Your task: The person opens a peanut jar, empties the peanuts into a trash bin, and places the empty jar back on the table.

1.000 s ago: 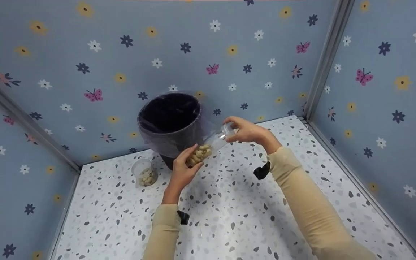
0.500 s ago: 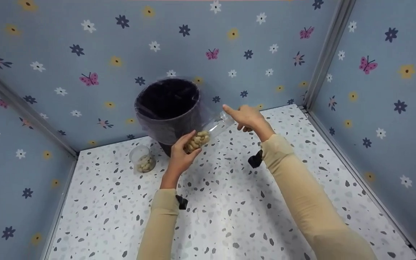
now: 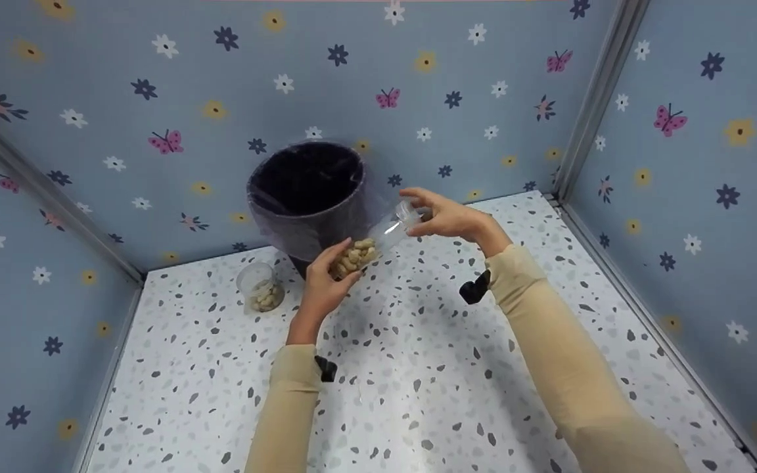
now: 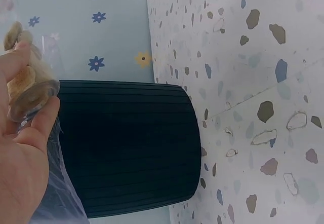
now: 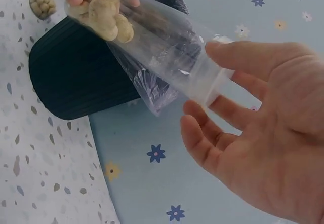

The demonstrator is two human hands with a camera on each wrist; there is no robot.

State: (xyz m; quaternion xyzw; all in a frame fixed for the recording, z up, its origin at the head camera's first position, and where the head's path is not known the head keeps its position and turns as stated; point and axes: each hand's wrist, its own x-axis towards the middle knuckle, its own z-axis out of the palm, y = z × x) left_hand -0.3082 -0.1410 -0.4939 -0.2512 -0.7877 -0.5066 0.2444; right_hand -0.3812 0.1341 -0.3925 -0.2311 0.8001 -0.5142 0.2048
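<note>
In the head view a clear plastic jar (image 3: 386,231) is held tilted above the table, in front of the bin. Peanuts (image 3: 356,256) lie gathered at its lower end. My left hand (image 3: 324,288) grips that lower end, its thumb and fingers round the base, as the left wrist view (image 4: 23,168) of the hand also shows. At the raised end my right hand (image 3: 447,219) holds the clear lid (image 5: 208,79) between thumb and fingers. Seen from the right wrist, the lid sits on the jar's mouth, and the upper part of the jar holds no peanuts.
A dark bin (image 3: 309,223) with a clear plastic liner stands against the back wall, just behind my left hand. Left of it, a small clear tub (image 3: 259,287) with peanuts rests on the speckled table (image 3: 378,394). Flowered panels (image 3: 457,118) enclose the table.
My right hand turned over at the lid half a second ago and is now back with its thumb below. The jar stays tilted in my left hand. The head view has shifted downward.
</note>
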